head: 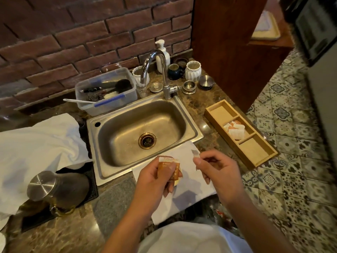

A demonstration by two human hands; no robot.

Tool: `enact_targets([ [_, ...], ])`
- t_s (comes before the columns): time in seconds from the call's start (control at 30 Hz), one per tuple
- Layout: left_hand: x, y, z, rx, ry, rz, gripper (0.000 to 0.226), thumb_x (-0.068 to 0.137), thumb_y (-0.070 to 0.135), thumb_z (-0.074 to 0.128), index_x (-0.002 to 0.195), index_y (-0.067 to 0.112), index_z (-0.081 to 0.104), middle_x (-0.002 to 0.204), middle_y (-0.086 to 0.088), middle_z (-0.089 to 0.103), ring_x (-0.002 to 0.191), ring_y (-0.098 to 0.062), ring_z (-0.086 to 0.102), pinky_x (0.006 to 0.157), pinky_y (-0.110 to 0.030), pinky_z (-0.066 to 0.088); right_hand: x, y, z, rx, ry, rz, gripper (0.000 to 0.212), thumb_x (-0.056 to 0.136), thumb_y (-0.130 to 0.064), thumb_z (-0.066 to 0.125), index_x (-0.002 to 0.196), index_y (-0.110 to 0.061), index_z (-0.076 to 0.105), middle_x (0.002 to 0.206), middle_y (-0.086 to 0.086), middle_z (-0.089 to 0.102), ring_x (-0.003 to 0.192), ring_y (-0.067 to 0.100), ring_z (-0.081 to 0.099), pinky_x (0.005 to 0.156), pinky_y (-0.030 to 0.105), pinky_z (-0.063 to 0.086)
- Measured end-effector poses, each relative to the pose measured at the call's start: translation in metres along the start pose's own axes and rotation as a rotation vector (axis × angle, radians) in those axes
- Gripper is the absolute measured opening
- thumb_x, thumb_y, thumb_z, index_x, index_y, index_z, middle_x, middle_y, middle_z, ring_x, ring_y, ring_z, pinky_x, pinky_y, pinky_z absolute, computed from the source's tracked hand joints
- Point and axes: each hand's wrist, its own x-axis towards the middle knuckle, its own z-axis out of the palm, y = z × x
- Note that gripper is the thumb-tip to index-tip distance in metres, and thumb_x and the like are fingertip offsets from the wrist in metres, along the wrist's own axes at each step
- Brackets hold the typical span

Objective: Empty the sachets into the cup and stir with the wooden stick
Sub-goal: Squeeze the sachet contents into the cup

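While the left hand [160,177] grips an orange-brown sachet [168,168], its white top edge looks torn open; right hand [217,168] pinches a small scrap [196,155], likely the torn-off strip. Cup [177,182] barely visible: a pale rim sliver under the left hand, on a white paper napkin [193,196] on the tabletop [76,232]. Judgement: early stage, pour not done, contents can't be seen, no wooden stick in view. More sachets [235,129], crinkly white-orange, sit in the middle compartment of a wooden tray [255,152] to the right. Steel sink [142,128] just behind, dull and scuffed.
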Motion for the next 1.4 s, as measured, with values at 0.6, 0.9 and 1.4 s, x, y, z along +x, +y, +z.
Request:
enact_targets([
  [0.6,-0.002,-0.036,-0.016,-0.011,-0.111,-0.058,0.021,0.099,0.005,0.057,0.094,0.011,0.076,0.076,-0.001,0.077,0.063,-0.007,0.065,0.063,-0.018,0.052,-0.006,0.104,-0.037,-0.12,0.305,0.301,0.012,0.094,-0.019,0.07,0.095,-0.01,0.077,0.066,0.007,0.066,0.052,0.015,0.049,0.044,0.024,0.042],
  [0.9,0.024,-0.034,0.003,0.054,-0.049,-0.125,0.021,0.101,0.007,0.054,0.105,-0.002,0.072,0.088,-0.006,0.08,0.068,-0.013,0.069,0.065,-0.022,0.056,0.091,0.154,-0.091,-0.413,0.326,0.55,0.017,0.09,-0.038,0.073,0.083,-0.023,0.078,0.08,0.003,0.073,0.072,0.018,0.063,0.064,0.034,0.055],
  [1.4,0.064,-0.021,0.048,0.137,0.005,-0.158,0.021,0.101,0.01,0.056,0.108,0.0,0.072,0.083,0.001,0.08,0.07,-0.011,0.07,0.067,-0.015,0.054,0.135,0.184,-0.116,-0.534,0.222,0.598,0.018,0.093,-0.03,0.069,0.08,-0.018,0.074,0.079,0.007,0.073,0.08,0.025,0.068,0.079,0.044,0.058],
])
